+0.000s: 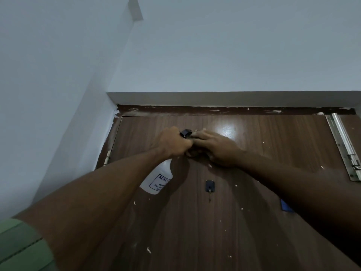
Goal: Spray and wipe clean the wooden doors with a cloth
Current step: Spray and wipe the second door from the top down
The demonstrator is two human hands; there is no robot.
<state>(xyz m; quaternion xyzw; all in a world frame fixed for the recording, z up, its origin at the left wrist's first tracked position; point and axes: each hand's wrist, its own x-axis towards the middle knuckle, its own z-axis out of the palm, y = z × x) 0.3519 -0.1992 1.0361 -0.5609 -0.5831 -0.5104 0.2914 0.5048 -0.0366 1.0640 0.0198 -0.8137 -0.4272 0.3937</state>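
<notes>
Wooden door (244, 192) fills the lower view, paint-flecked, with a small dark hook (210, 186) at its middle and a metal closer arm (343, 147) top right. White spray bottle (157, 179) hangs below the left hand (172, 143), which grips its neck, black nozzle up by the door; contents not readable. Right hand (214, 147) lies fingers extended against the door, touching the left; cloth (192, 152) barely shows beneath it.

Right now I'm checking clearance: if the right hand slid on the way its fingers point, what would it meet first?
The spray bottle's black head, gripped by the left hand; the right hand seems nearly touching it already, though depth is unclear.
</notes>
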